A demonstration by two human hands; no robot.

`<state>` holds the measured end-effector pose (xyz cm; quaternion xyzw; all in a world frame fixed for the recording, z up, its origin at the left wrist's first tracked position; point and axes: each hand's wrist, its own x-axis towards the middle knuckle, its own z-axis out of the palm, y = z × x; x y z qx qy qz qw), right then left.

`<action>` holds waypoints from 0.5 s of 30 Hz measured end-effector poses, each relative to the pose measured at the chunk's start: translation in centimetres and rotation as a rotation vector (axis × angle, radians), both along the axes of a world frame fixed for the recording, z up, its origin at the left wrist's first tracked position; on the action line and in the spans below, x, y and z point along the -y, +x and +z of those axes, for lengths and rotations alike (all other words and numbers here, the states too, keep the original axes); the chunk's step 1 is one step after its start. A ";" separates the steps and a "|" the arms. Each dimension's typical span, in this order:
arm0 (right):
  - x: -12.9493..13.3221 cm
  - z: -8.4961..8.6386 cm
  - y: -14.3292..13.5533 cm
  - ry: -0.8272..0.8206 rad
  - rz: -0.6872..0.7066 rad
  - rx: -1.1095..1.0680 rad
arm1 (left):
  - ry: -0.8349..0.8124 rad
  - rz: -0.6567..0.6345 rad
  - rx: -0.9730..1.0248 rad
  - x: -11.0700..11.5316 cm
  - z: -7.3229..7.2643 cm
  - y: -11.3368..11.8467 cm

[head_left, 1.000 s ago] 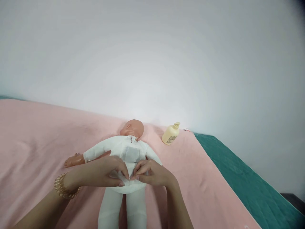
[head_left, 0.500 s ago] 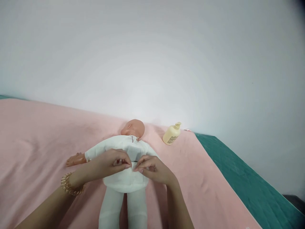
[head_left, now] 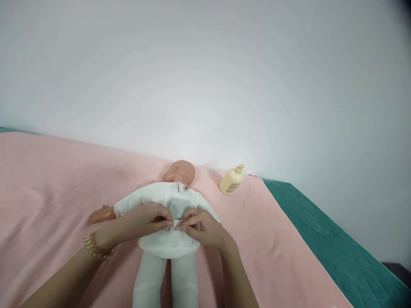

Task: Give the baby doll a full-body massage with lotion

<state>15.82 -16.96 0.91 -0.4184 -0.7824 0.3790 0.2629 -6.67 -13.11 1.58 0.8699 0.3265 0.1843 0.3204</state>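
A baby doll (head_left: 157, 244) with a white cloth body lies on a pink sheet, the back of its bare head turned up and one plastic hand out to the left. On the middle of its back is a pale grey square patch (head_left: 179, 207). My left hand (head_left: 156, 220) pinches the white cloth just below this patch, thumb against fingers. Close beside it, my right hand (head_left: 198, 226) pinches the same cloth, the fingertips of both hands almost meeting. The small bit of cloth between them is mostly hidden.
A pale yellow pump bottle (head_left: 231, 180) stands tilted in view to the right of the doll's head. The pink sheet (head_left: 263, 239) lies over a green surface (head_left: 334, 244), which shows at the right. Behind rises a plain wall (head_left: 199, 77).
My right hand has shifted slightly left, bringing the fingertips closer together. More of the grey patch shows, and the dark line at its lower edge is no longer visible. The doll and bottle stay put.
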 end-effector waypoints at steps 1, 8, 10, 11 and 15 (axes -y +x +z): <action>0.0 0.0 0.0 0.009 0.001 0.002 | -0.016 -0.003 -0.008 0.0 0.1 0.0; -0.2 -0.2 0.4 0.147 -0.047 -0.044 | -0.095 0.062 0.004 0.0 1.0 -0.6; -0.3 -0.4 0.3 0.156 -0.072 -0.038 | -0.081 0.080 0.028 -0.1 0.9 -0.7; -0.3 -0.4 0.3 0.154 -0.075 -0.027 | -0.070 0.081 0.026 -0.1 0.8 -0.7; -0.2 -0.6 -0.3 0.193 -0.076 0.039 | -0.021 0.061 -0.017 -0.5 0.0 -0.4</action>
